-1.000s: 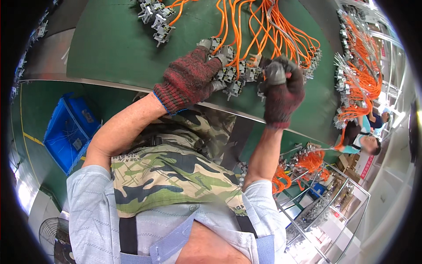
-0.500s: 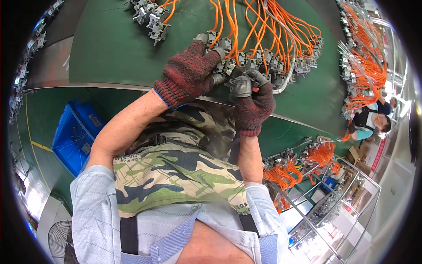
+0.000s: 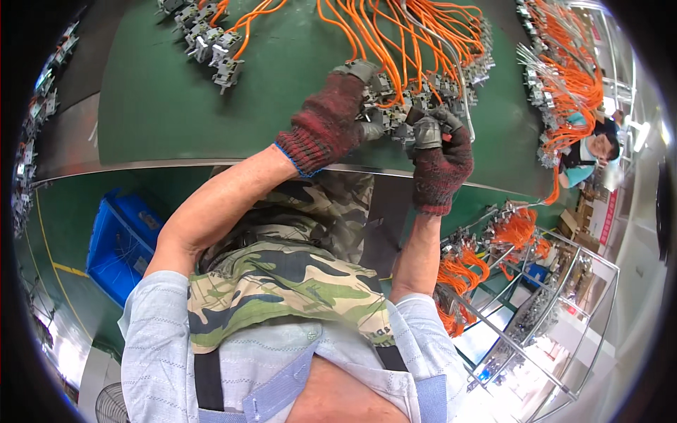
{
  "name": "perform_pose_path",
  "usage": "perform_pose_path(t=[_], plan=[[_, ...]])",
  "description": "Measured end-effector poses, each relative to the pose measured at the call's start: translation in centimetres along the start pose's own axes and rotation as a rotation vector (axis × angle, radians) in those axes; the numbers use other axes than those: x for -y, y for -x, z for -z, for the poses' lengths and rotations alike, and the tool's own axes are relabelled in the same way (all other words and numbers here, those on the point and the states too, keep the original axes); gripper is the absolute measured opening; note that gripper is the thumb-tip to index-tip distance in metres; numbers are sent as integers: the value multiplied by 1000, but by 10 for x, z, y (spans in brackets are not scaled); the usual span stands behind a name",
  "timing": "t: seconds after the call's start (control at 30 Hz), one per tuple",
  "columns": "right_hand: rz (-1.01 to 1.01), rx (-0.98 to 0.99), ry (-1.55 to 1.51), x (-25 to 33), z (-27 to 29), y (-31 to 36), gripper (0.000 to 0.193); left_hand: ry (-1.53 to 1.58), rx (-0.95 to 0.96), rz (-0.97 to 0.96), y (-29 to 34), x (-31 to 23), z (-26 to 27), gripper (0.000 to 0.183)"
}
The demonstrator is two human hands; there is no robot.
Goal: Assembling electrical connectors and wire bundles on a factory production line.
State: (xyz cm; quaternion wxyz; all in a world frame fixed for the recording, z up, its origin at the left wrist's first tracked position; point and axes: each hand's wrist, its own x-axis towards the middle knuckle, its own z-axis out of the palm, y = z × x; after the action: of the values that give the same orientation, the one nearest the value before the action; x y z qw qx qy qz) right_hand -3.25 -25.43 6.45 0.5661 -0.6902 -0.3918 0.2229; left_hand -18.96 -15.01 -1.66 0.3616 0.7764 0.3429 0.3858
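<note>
Nearest me, the apron [image 3: 289, 292] carries dark lettering at its hem, partly cut off by a fold; I do not transcribe it. Beyond it, the right grip [image 3: 443, 155] is curled closed on a small dark piece [image 3: 415, 115] at the front edge of the connectors [image 3: 396, 115]; its full shape is hidden. The left grip [image 3: 330, 116] spans the left end of the connectors, thumb and fingers partly spread against them; I cannot tell whether it clamps them. The connectors lie in a row on the green surface [image 3: 155, 123]. I judge each unit light and rigid, with small metal and plastic parts that could bend or chip. Take hold by the body sides; the coated glove fingertips should resist slipping. Orange cables [image 3: 446, 15] run from the connectors toward the far edge; I expect them to be springy and to tug a unit off line, so do not lift by them. I read no brand or label on the connectors. Far right, a red-and-white sign [image 3: 601, 217] bears print too small for me to read.
</note>
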Motion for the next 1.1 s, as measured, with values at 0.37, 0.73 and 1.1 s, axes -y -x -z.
perform_pose_path(t=[0.37,0.73,1.1], plan=[[-33,76,77,-2,-22,-25,33,27,-48,201,13,-4,1,93],[-86,281,224,6,-23,-47,27,34,-72,121,18,-2,0,97],[132,462,260,17,-19,-49,26,79,-7,120,20,-3,9,93]])
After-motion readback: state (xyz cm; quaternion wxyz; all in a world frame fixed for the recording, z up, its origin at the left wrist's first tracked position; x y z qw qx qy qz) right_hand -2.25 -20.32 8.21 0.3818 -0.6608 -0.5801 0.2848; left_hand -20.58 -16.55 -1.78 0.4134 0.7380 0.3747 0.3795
